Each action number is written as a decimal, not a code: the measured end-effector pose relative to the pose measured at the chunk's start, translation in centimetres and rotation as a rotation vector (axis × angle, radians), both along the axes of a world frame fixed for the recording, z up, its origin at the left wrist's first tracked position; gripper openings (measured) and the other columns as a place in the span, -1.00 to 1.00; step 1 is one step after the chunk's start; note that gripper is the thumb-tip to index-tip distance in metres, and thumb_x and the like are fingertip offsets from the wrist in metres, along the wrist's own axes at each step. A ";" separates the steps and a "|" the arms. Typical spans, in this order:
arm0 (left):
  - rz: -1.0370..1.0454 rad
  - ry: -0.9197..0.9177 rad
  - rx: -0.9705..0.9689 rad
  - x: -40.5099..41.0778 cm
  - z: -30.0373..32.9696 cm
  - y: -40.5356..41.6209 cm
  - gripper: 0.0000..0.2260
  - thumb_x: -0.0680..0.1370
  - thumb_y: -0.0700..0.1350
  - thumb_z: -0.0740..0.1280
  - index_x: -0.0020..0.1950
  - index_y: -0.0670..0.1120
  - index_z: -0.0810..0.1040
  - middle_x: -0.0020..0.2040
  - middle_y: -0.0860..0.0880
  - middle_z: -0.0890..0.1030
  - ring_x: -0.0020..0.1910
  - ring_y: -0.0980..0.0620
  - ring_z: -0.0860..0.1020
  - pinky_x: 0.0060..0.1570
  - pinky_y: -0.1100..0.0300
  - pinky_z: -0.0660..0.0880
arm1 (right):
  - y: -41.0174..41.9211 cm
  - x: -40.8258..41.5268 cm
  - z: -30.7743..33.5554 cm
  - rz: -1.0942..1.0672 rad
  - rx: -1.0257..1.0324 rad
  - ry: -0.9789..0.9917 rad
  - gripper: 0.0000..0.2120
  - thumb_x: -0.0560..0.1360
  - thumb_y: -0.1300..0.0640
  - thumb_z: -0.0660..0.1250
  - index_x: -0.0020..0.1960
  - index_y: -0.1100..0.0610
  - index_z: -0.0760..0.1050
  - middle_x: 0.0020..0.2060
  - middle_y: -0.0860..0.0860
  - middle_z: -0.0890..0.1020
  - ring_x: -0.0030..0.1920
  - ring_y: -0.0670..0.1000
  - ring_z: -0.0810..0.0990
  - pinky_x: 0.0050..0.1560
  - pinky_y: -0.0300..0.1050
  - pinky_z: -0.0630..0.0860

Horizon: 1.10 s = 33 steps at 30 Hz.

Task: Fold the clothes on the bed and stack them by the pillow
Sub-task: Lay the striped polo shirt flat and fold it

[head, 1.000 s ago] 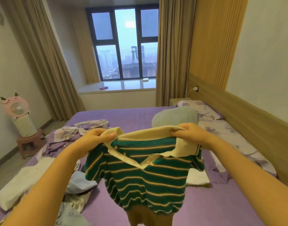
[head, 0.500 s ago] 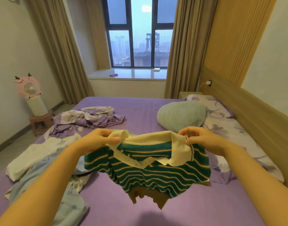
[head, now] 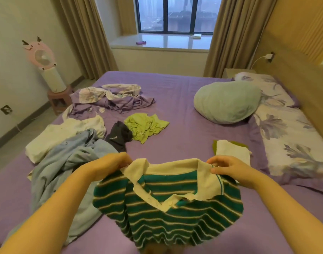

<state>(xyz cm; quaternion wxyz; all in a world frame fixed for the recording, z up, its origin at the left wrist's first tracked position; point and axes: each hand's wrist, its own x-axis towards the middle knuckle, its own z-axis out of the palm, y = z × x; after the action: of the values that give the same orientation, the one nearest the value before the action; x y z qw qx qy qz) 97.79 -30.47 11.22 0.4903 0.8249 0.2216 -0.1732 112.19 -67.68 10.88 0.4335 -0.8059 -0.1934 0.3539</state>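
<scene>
Left hand (head: 111, 165) and right hand (head: 228, 168) each pinched the striped shirt (head: 168, 209) by its shoulders above the bed (head: 184, 99), seemingly ready to lay it flat for folding.

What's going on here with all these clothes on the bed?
A person is sorting laundry. The left hand and right hand each pinch the cream collar of a green striped polo shirt, holding it over the purple bed. A small folded stack sits beside the floral pillow; a lime green top and other clothes lie unfolded.
</scene>
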 end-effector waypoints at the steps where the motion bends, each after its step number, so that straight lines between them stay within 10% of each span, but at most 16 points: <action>1: -0.057 0.024 -0.025 0.7 -0.6 0.4 -0.83 0.58 -0.03 0.28 0.02 -0.05 0.63 0.15 -0.15 0.61 -0.14 0.15 0.58 -0.11 0.28 0.52 | 0.8 0.4 -1.1 -0.022 -0.029 -0.013 -0.84 0.52 0.11 0.36 0.09 0.01 0.58 -0.04 0.03 0.65 0.00 0.02 0.62 0.07 -0.11 0.56; 5: -0.237 0.145 -0.115 3.8 -5.9 2.1 -0.78 0.56 0.06 0.31 0.21 0.19 0.53 0.13 0.08 0.59 0.13 0.08 0.54 0.22 0.10 0.42 | 4.0 1.4 -7.2 -0.135 -0.117 -0.021 -0.89 0.53 0.09 0.33 0.05 -0.03 0.58 -0.05 -0.03 0.65 -0.01 -0.04 0.60 -0.02 -0.20 0.52; 12: -0.272 0.285 -0.120 7.9 -17.6 5.6 -0.92 0.53 -0.06 0.39 -0.02 -0.02 0.64 -0.05 -0.01 0.65 -0.11 0.11 0.57 0.09 0.18 0.52 | 7.6 2.5 -17.4 -0.341 -0.269 0.018 -0.96 0.55 0.11 0.31 -0.02 0.02 0.54 -0.09 0.14 0.63 -0.05 0.13 0.58 -0.08 -0.09 0.49; 16: -0.417 0.361 -0.097 10.7 -22.0 6.8 -0.77 0.55 0.00 0.36 0.19 0.01 0.55 0.05 0.02 0.61 -0.05 0.14 0.54 0.04 0.29 0.46 | 8.6 3.6 -21.3 -0.354 -0.343 -0.026 -0.94 0.58 0.10 0.25 0.02 0.03 0.49 -0.17 0.09 0.60 -0.21 -0.01 0.51 -0.17 -0.13 0.43; 19: -0.517 0.349 -0.086 13.3 -24.0 6.7 -0.85 0.57 0.00 0.33 -0.06 -0.07 0.55 -0.23 -0.01 0.47 -0.28 0.09 0.37 -0.27 0.34 0.31 | 9.3 5.0 -23.2 -0.341 -0.391 -0.086 -0.94 0.60 0.07 0.20 0.02 -0.01 0.44 -0.26 -0.04 0.54 -0.26 -0.09 0.48 -0.24 -0.18 0.40; 30: -0.232 -0.008 0.140 24.0 -29.2 6.9 -0.87 0.55 0.04 0.33 -0.02 0.01 0.47 -0.15 0.03 0.55 -0.19 0.07 0.49 -0.22 0.19 0.40 | 11.1 16.1 -28.5 -0.196 -0.534 -0.362 -0.81 0.63 -0.02 0.11 0.15 -0.01 0.44 -0.19 -0.10 0.53 -0.20 -0.04 0.50 -0.34 -0.16 0.36; 33: -0.208 0.090 0.181 26.3 -32.4 6.2 -0.72 0.54 0.03 0.35 0.21 0.01 0.42 0.06 0.02 0.55 -0.01 0.02 0.52 -0.05 0.13 0.47 | 11.3 18.7 -31.2 -0.173 -0.592 -0.317 -0.75 0.63 0.04 0.13 0.27 0.01 0.44 0.03 0.00 0.60 0.00 0.03 0.54 -0.06 -0.01 0.51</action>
<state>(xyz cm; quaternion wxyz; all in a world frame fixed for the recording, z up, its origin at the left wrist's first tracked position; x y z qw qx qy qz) 124.05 -24.27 -21.23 0.3829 0.8756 0.1716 -0.2391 130.88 -56.40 -20.32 0.1738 -0.9551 -0.0785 0.2269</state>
